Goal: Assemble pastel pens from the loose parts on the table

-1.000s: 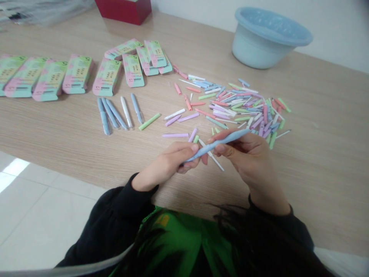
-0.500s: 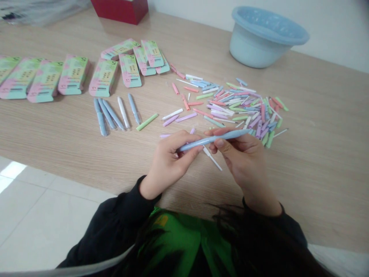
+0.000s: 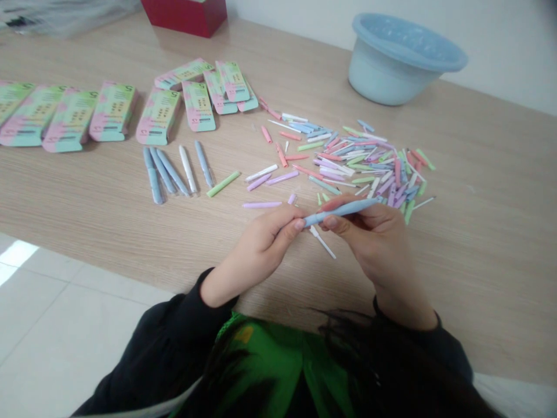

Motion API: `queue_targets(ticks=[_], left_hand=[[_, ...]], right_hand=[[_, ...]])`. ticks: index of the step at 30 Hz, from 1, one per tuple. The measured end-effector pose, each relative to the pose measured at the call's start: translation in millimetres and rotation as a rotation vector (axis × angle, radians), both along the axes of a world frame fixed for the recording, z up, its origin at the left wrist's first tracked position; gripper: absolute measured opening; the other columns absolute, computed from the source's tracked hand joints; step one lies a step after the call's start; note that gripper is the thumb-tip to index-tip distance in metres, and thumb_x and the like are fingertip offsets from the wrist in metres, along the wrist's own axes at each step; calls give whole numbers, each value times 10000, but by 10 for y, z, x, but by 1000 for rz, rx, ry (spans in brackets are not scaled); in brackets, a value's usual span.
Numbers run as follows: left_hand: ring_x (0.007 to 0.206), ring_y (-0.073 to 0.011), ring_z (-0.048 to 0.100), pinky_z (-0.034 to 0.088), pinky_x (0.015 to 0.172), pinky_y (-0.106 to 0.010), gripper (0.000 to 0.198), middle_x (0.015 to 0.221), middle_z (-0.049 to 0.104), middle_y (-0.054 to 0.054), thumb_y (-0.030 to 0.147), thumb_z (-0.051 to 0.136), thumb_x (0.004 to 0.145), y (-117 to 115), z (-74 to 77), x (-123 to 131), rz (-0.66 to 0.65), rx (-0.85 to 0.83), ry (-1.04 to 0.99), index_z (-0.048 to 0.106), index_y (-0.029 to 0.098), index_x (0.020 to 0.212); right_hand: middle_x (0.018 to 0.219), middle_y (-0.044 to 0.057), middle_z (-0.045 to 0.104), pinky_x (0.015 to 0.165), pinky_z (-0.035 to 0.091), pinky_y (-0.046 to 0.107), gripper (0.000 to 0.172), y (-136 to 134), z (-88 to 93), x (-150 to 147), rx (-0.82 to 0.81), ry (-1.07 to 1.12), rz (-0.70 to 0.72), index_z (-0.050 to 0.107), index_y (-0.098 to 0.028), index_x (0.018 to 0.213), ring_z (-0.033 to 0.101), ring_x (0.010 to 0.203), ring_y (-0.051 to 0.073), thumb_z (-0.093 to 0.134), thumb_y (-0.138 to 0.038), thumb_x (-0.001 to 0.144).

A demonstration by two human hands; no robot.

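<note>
A light blue pen [image 3: 348, 210] is held between both hands, its tapered end pointing right. My left hand [image 3: 267, 244] pinches the pen's left end between thumb and fingers. Around its middle, my right hand [image 3: 369, 238] has thumb and fingers closed. Just below the pen lies a thin white piece [image 3: 324, 244], partly hidden by my right hand. Beyond the hands spreads a pile of pastel pen parts [image 3: 369, 162]. To the left are several blue pens [image 3: 167, 171], a white pen [image 3: 188, 168] and a green tube [image 3: 223, 184].
Several pink-and-green boxes [image 3: 113, 110] stretch across the left of the table [image 3: 487, 255]. A blue basin [image 3: 391, 69] stands at the back right, and a red box [image 3: 187, 16] at the back. Clear plastic material [image 3: 69, 14] lies at the far left corner.
My left hand has slid right along the pen, so less of the pen's left part shows. My right hand has shifted slightly right.
</note>
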State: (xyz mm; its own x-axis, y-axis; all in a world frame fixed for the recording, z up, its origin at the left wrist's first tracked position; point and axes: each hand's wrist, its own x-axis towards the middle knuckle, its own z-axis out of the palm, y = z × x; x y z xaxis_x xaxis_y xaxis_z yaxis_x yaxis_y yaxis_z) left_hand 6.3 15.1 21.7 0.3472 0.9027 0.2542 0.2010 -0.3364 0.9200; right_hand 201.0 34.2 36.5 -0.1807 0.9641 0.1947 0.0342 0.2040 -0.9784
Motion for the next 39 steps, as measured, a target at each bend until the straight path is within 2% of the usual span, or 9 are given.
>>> queue_targets(ticks=[2,5,8,13,19,22,27,32,39], left_hand=[[692,-135,505,406,700,-268,279,727,534,28,240,424,1068,-18,-3,9,-33,-58,29,579,174,846],[692,-132,499,393,673,-261,238,745,527,32,261,432,1061,-29,-12,-2,-50,-66,18,604,167,925],[710,-132,492,384,666,-258,226,764,529,26,263,462,1045,-17,-14,-52,-105,-99,-19,635,155,948],[662,-125,430,333,598,-261,268,712,519,24,332,545,1015,40,12,-155,-274,-294,-165,710,127,967],[557,-104,326,222,521,-278,345,626,412,48,411,562,1006,52,52,-198,-427,-533,-328,722,113,937],[539,-98,287,174,509,-289,345,619,377,56,423,560,1007,36,52,-186,-481,-590,-391,700,119,926],[515,-89,268,172,490,-287,307,624,384,56,387,575,988,75,61,-177,-573,-631,-395,701,114,923],[613,-112,332,245,553,-275,276,675,399,45,393,571,1001,85,111,-147,-508,-516,-398,669,144,934],[586,-100,267,217,536,-275,333,662,335,68,428,542,1036,23,69,-26,-393,-428,-473,562,158,842]], right_hand=[[747,-16,750,617,556,270,81,-2,36,18,18,-76,-15,806,-252,832,683,687,152,850,-208,780],[753,-23,746,586,532,253,103,-9,78,38,56,-131,10,806,-265,822,666,675,139,847,-181,777],[790,-31,752,619,537,236,156,-27,115,46,62,-143,70,811,-279,834,677,715,128,835,-133,783],[825,-33,760,661,562,231,215,-78,169,42,61,-114,203,817,-285,876,693,743,120,813,-82,807],[826,-31,764,690,584,246,253,-162,274,15,89,-116,232,812,-294,921,716,770,131,791,-59,829],[834,-25,766,687,586,248,230,-169,354,36,114,-164,246,810,-293,921,720,778,135,794,-79,838],[860,-14,767,700,572,227,172,-109,506,93,178,-277,374,808,-261,922,705,792,120,807,-109,841],[915,-19,754,757,563,211,265,-91,577,64,209,-245,372,812,-256,950,693,852,110,797,-29,815],[888,-34,723,716,552,216,349,-47,378,2,141,-138,309,831,-327,986,674,825,107,770,-20,831]])
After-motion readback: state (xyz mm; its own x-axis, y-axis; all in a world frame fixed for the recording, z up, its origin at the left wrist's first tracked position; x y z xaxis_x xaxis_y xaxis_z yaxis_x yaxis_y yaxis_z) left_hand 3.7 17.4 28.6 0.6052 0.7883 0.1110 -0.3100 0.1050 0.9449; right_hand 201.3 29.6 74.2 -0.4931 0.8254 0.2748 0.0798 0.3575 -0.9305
